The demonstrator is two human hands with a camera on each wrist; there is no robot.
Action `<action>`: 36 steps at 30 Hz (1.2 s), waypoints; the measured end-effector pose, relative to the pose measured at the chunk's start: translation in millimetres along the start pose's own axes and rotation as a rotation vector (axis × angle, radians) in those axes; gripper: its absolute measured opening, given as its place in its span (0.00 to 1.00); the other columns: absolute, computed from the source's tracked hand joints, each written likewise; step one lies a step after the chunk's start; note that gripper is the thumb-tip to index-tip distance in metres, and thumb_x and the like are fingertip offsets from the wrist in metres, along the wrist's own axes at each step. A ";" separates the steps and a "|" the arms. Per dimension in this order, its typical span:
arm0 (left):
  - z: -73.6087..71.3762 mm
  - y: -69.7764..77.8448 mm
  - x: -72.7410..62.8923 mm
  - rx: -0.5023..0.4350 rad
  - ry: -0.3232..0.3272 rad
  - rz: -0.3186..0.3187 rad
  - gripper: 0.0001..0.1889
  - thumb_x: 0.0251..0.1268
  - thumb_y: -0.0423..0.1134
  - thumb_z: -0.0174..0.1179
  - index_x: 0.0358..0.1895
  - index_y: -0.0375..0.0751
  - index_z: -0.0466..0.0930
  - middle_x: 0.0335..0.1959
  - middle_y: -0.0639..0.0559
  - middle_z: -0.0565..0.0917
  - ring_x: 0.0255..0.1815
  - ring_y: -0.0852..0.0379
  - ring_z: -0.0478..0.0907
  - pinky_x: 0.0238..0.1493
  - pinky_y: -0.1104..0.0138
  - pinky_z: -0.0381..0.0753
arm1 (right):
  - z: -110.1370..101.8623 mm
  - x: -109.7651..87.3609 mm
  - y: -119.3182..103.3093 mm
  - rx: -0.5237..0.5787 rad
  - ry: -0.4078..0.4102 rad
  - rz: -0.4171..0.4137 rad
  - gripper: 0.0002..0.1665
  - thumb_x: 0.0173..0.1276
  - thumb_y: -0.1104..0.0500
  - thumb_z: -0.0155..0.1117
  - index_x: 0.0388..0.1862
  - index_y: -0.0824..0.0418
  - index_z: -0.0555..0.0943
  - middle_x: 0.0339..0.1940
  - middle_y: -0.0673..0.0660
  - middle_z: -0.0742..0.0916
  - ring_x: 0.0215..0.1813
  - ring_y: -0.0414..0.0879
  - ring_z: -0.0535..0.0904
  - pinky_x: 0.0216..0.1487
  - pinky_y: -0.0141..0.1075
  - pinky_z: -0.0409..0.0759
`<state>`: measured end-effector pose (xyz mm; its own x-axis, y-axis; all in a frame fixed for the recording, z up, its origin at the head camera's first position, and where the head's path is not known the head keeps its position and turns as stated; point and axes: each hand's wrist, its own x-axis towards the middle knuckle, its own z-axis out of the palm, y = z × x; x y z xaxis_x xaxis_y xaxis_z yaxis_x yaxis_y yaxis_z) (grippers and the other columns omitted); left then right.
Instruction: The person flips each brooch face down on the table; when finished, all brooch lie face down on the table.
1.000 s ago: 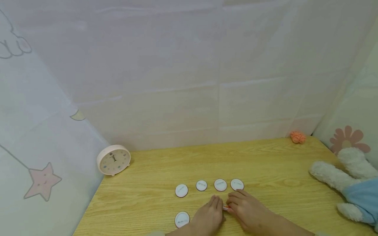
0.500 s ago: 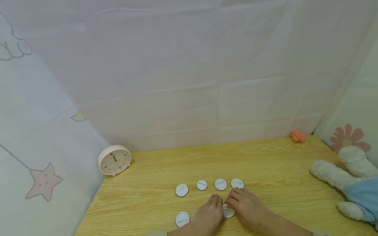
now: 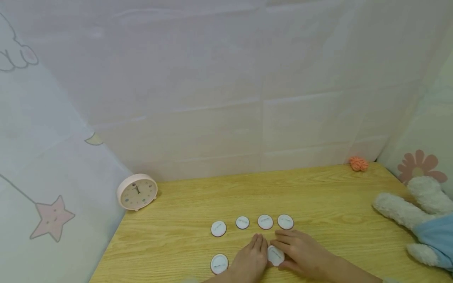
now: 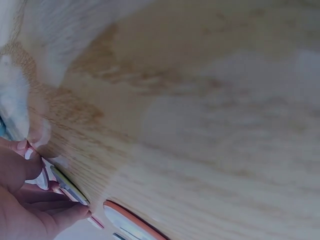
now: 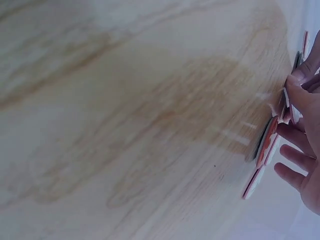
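Note:
Between both hands is a round pin badge (image 3: 275, 256), its white back with the pin bar facing up. My right hand (image 3: 306, 251) grips its right side, thumb at the near edge and index finger at the far edge. At its left edge, my left hand (image 3: 249, 257) holds it too, fingers lying together and thumb by the near rim. In the left wrist view, the badge (image 4: 44, 177) shows edge-on between left thumb and fingers. The right wrist view shows the right hand's other fingers (image 5: 290, 172) spread beside a red-faced badge (image 5: 267, 142).
A row of white-backed badges, from one at the left (image 3: 218, 228) to one at the right (image 3: 285, 221), lies beyond the hands. Another badge (image 3: 219, 263) is beside the left forearm. A clock (image 3: 137, 192), an orange yarn bundle (image 3: 359, 164) and a plush toy (image 3: 433, 232) surround them.
The badge between my hands has gone from edge-on to white back up. My right fingers have shifted from its top to its right side; the left hand has barely moved.

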<state>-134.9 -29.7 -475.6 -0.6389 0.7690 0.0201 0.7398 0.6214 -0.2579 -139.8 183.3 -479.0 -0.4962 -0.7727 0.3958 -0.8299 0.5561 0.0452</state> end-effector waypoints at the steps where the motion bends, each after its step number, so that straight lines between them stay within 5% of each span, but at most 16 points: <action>1: -0.4 0.0 0.1 0.002 -0.008 0.003 0.26 0.73 0.50 0.54 0.61 0.32 0.76 0.60 0.41 0.78 0.63 0.52 0.74 0.62 0.70 0.71 | 0.0 -0.3 0.5 0.007 -0.007 0.003 0.29 0.65 0.41 0.65 0.53 0.63 0.84 0.52 0.57 0.86 0.56 0.54 0.80 0.51 0.48 0.81; 10: -2.2 1.8 1.3 -0.035 -0.075 0.006 0.25 0.74 0.51 0.51 0.65 0.38 0.74 0.64 0.41 0.75 0.66 0.50 0.71 0.62 0.71 0.71 | 6.2 -4.4 2.8 0.033 -0.042 0.030 0.33 0.65 0.37 0.59 0.51 0.63 0.85 0.54 0.58 0.84 0.59 0.55 0.78 0.54 0.52 0.79; 23: -4.9 1.3 2.6 0.015 -0.069 0.019 0.26 0.74 0.53 0.51 0.63 0.37 0.76 0.62 0.42 0.76 0.65 0.51 0.72 0.60 0.70 0.73 | 8.6 -7.7 2.5 0.033 -0.038 0.023 0.34 0.68 0.37 0.57 0.54 0.64 0.83 0.56 0.58 0.84 0.60 0.56 0.77 0.53 0.51 0.79; 30: -24.5 6.0 13.7 -0.076 -0.181 -0.007 0.29 0.73 0.55 0.51 0.67 0.38 0.72 0.65 0.46 0.74 0.67 0.53 0.69 0.64 0.65 0.70 | -7.5 -22.0 3.3 0.095 -0.118 0.106 0.37 0.69 0.36 0.56 0.59 0.66 0.80 0.60 0.62 0.82 0.61 0.57 0.77 0.53 0.50 0.80; 36: -35.0 17.4 29.5 -0.082 -0.179 0.038 0.31 0.72 0.59 0.49 0.68 0.40 0.70 0.67 0.49 0.72 0.68 0.56 0.68 0.64 0.66 0.70 | -18.9 -36.8 9.1 0.150 -0.177 0.192 0.33 0.71 0.39 0.57 0.62 0.63 0.79 0.60 0.59 0.81 0.60 0.55 0.78 0.51 0.49 0.81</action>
<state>-133.5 9.0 -445.7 -0.6321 0.7577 -0.1621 0.7741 0.6083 -0.1752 -124.2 222.5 -475.8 -0.6738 -0.7063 0.2173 -0.7383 0.6561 -0.1563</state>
